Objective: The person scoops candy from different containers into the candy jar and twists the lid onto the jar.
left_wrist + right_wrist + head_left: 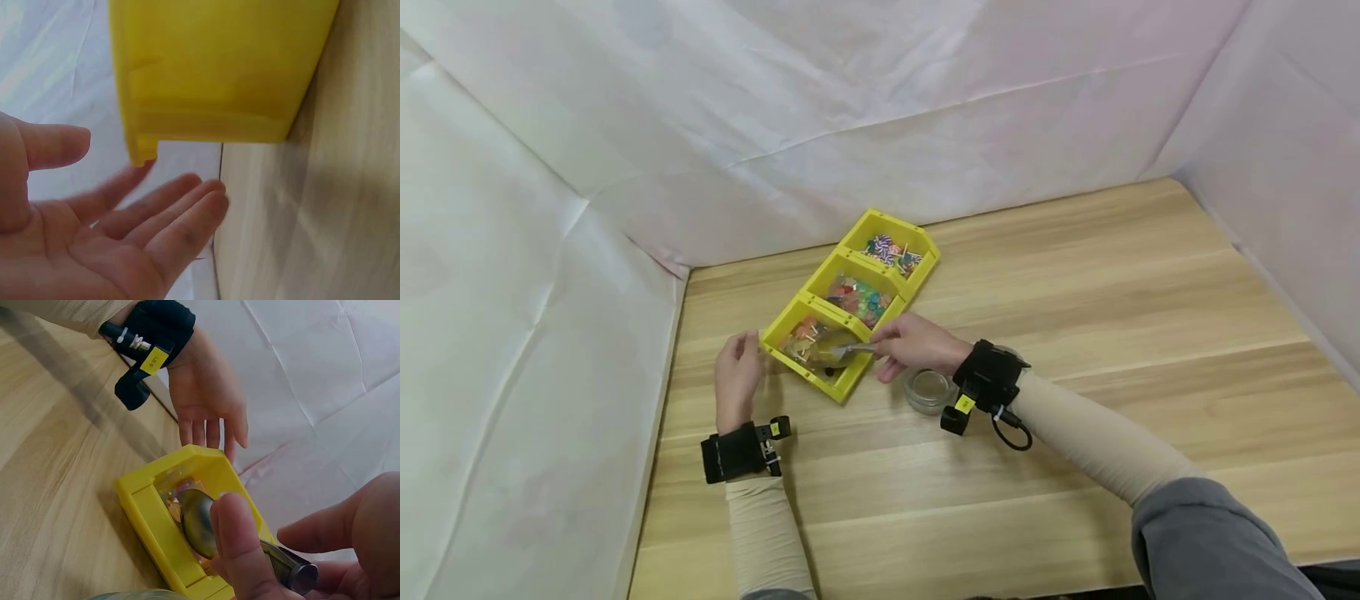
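My right hand [917, 342] grips a metal spoon [197, 522] by its handle, with the bowl over the nearest compartment of a yellow three-part bin [212, 69]. Orange and pale candies [805, 332], some in clear wrapping, lie in that compartment. At the bin's left corner is my left hand [737, 379], palm turned up and fingers extended; in the left wrist view a fingertip [145, 167] meets the corner of the rim. Nothing is held in that hand.
The middle compartment holds multicoloured gummy-like candies [861, 300], the far one small swirl lollipops [887, 248]. A round glass jar [928, 392] stands just below my right hand on the wooden table [1075, 292]. White cloth [850, 92] walls the back and sides.
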### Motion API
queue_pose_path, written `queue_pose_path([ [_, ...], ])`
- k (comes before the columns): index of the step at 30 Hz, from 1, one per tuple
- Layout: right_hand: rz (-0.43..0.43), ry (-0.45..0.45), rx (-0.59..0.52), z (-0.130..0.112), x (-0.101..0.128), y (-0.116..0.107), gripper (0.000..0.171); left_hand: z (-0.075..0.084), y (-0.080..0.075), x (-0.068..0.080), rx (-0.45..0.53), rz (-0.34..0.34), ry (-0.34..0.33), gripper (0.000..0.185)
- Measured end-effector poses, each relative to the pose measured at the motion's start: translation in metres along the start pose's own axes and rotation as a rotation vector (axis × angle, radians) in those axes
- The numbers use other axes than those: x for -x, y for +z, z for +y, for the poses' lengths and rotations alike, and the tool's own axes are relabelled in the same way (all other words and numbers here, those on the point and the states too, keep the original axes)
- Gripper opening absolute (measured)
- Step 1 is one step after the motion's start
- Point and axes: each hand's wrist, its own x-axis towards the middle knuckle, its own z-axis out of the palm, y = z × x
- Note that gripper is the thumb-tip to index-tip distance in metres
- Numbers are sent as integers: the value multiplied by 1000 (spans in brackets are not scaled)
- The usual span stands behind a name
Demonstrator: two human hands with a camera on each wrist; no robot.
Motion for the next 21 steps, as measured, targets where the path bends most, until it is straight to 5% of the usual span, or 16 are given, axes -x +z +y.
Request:
queue_pose_path([
  [5, -27, -18, -9, 3, -3, 0, 34, -6, 9, -7, 48, -46, 24, 49],
  [12, -16, 71, -185, 3, 6, -5, 30, -5, 4, -3, -13, -105, 24, 49],
  [21, 72, 32, -70, -3, 26, 0, 28, 1, -8, 6, -46, -188, 5, 42],
])
